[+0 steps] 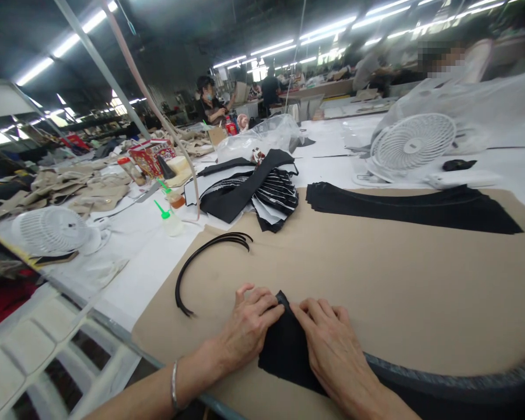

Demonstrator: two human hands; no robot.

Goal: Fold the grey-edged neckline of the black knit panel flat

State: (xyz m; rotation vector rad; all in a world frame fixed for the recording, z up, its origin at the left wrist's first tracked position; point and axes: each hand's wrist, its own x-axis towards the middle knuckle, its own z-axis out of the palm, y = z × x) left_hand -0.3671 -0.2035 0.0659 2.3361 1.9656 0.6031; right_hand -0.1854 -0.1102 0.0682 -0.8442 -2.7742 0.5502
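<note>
A black fabric piece (pixel 284 356) lies on the tan sheet near the table's front edge. My left hand (pixel 251 318) is closed on its upper left edge, thumb and fingers pressed together by the narrow top. On the other side, my right hand (pixel 330 335) grips the edge, its thumb and forefinger close to the left thumb. The fabric looks folded between them; the fingertips partly hide it. A long black curved strip with a grey fuzzy edge (pixel 446 379) runs out to the right from under my right forearm. Thin black cords (pixel 190 265) curve on the sheet to the left.
Behind are a fanned pile of black pieces (pixel 245 189) and a stack of long black pieces (pixel 402 210). White fans (pixel 413 143) stand on the table, with green-tipped bottles (pixel 170 221) at left. A person (pixel 212 108) sits farther back. A white plastic chair (pixel 35 356) is at lower left.
</note>
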